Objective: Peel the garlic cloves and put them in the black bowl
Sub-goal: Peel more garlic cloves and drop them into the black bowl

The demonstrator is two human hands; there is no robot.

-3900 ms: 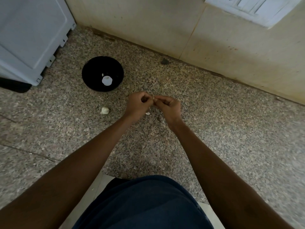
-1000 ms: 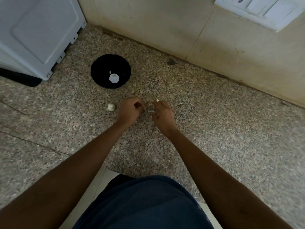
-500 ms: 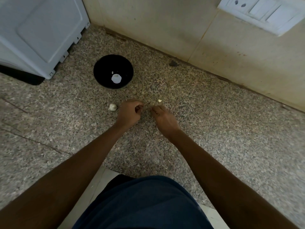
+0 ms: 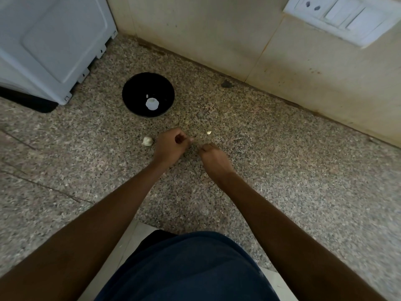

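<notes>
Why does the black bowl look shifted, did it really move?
No. The black bowl keeps its place beside the white appliance and wall; only the camera moved.

Whatever the left hand [image 4: 170, 146] and right hand [image 4: 213, 156] pinch is hidden by curled fingers and too small to tell. The white appliance [image 4: 50, 42] and the wall switch plate [image 4: 345, 16] are cut off by the edges. Both forearms run off the bottom.
</notes>
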